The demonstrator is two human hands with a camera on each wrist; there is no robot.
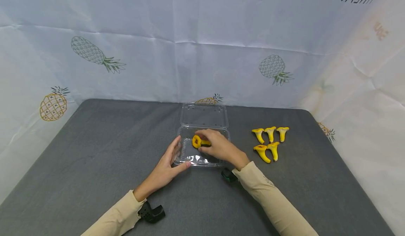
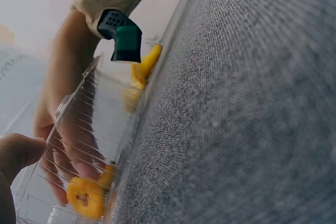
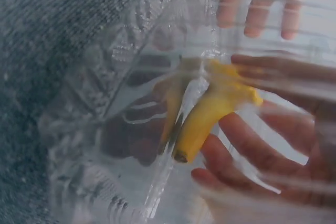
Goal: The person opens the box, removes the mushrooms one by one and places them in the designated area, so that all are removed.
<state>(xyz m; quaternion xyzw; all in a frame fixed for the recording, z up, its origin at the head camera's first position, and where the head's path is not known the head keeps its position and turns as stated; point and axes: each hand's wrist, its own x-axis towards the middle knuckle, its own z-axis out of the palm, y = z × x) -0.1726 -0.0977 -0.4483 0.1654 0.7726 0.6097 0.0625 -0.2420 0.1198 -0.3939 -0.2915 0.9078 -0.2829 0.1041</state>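
A clear plastic clamshell box (image 1: 202, 161) lies with its lid (image 1: 204, 115) folded back. Inside it, the fingers and thumb of my right hand (image 1: 218, 144) close around a yellow chanterelle mushroom (image 1: 196, 142). The chanterelle (image 3: 205, 116) is low over the box floor, its stem pointing right and its ring-like cap left. My left hand (image 1: 166, 165) rests against the box's left front corner, straight fingers along the outer left wall and thumb at the front rim. In the left wrist view, the chanterelle (image 2: 85, 198) shows through the ribbed wall.
Several more chanterelles (image 1: 270, 141) lie in two rows on the grey table (image 1: 110, 141), right of the box. A pineapple-print curtain (image 1: 190, 53) hangs behind the table's far edge. Black wrist cameras (image 1: 152, 213) sit under both sleeves.
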